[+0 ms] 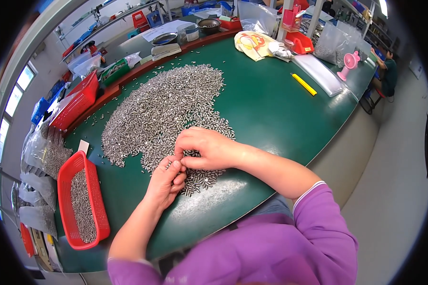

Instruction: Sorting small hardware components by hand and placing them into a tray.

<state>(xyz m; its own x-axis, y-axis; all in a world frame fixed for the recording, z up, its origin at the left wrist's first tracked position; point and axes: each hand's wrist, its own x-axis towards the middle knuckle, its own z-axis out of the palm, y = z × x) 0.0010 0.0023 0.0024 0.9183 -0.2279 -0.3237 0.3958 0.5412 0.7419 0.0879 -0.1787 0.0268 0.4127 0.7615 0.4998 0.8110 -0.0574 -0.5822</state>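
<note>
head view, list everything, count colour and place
table: one, green, centre
metal pieces: uncountable, silvery, heaped on table
long basket: one, red, near left
other basket: one, red, far left
bags: several, clear, left and far right
cloth: one, yellow, table's far edge
slim tool: one, yellow, right of heap
fan: one, pink, far right
person: one, dark top, far right
sleeves: two, purple, bottom
left hand: one, bare, heap's near edge
right hand: one, bare, against left
</note>
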